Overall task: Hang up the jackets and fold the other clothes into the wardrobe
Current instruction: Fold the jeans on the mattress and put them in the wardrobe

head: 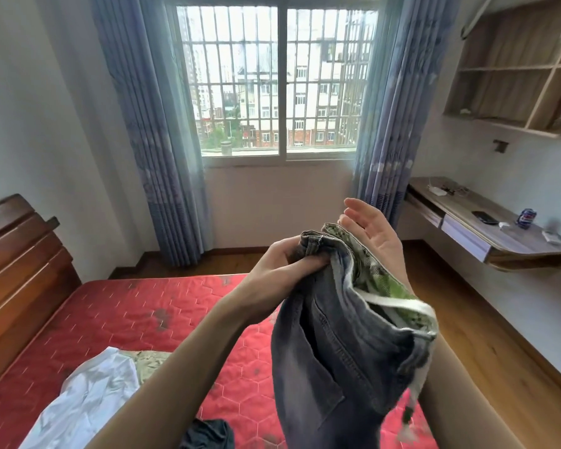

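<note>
Now the jeans [331, 345] are held up in the air over the red mattress [136, 319], between both forearms, approx. at chest level. They are grey denim with a green patterned lining showing at the top edge. I judge the cloth is soft but fairly thick and a bit heavy, so it hangs down straight and will not slip easily. It is not fragile. The best place to take hold is the waistband, w/ one hand at each end, because the seam there is stiff and gives a firm edge for folding.

The left hand [282, 264] grips the top corner of the jeans, fingers curled round the bunched band, wrist bent inward. The right hand [370, 228] is behind the lining, palm up and fingers straight and relaxed; it supports the cloth but does not pinch it. Both arms reach forward from the bottom of the view.

On the mattress lie a white garment [88, 396] and a dark garment [208, 434], not yet folded. The wardrobe is not in view.
</note>
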Demonstrator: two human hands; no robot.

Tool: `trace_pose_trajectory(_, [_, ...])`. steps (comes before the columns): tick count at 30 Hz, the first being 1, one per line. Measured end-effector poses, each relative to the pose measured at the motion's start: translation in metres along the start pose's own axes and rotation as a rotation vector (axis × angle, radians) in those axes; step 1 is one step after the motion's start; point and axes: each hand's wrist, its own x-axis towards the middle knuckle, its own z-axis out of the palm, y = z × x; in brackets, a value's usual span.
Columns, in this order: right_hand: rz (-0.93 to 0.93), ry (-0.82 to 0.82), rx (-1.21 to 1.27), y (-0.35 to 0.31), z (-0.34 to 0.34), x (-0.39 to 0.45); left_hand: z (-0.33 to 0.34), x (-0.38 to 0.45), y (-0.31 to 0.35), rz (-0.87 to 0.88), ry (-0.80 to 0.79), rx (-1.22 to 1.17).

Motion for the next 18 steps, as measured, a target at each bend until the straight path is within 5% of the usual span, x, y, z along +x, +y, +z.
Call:
trace_pose_trajectory(11, [0.321,-0.329,0.24,-0.017,-0.054,-0.024,-0.017,-0.004,0.002,0.231,0.146,0.151])
trace_pose_trajectory(18, [-0.141,-0.43,-0.662,-0.038,-0.054,-0.016,-0.022,-0.005,0.018,0.258,0.139,0.292])
